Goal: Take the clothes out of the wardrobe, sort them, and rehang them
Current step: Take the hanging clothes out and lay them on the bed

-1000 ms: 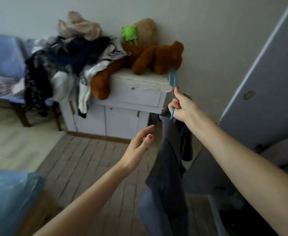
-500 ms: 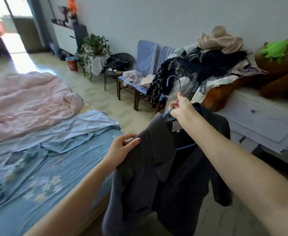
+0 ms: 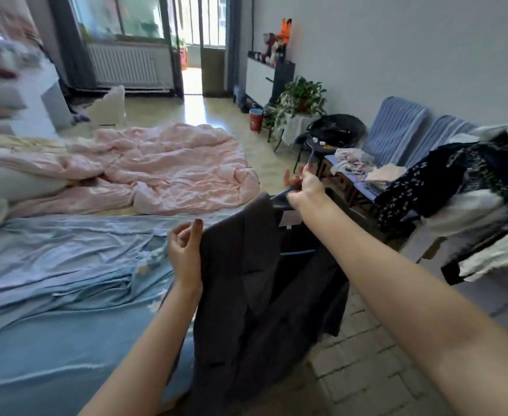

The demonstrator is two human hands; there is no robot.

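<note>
Now the right hand point(image 3: 305, 189) is gripping the hanger point(image 3: 285, 194), dangling the jacket point(image 3: 258, 298) beside the bed point(image 3: 51, 295), left hand point(image 3: 185, 250) loose alongside — unloading step, next probably laying it flat.

Right hand point(image 3: 305, 190) grips hanger point(image 3: 282, 195) carrying dark jacket point(image 3: 255, 295).

Dark grey jacket point(image 3: 255, 283), blue hanger point(image 3: 297, 252), pink quilt point(image 3: 168, 166), light-blue sheet point(image 3: 66, 265).
</note>
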